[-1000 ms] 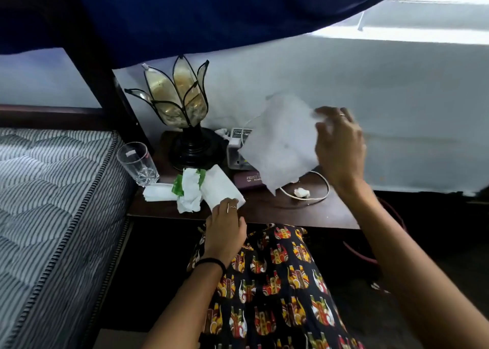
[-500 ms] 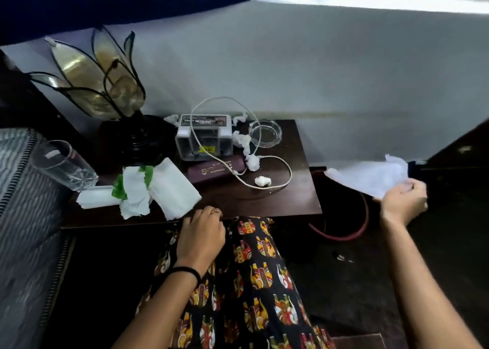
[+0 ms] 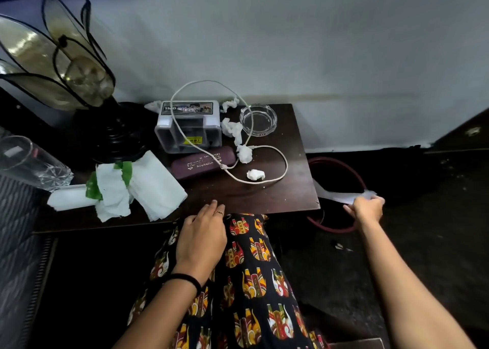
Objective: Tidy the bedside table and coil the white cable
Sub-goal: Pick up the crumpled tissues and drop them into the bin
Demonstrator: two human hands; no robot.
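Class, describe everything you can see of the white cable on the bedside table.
The white cable is thin, with a slightly dull, cord-like look. It lies loose and uncoiled on the dark wooden table. One loop rises over the grey plastic box, another curves past crumpled tissues. One end with a small plug rests against the maroon case. Neither hand touches it.

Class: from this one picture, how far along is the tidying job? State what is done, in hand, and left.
Done: nothing clearly finished. In hand: the right hand lowers a white tissue over the red-rimmed bin; the left hand rests idle. Left: crumpled tissues and the uncoiled white cable.
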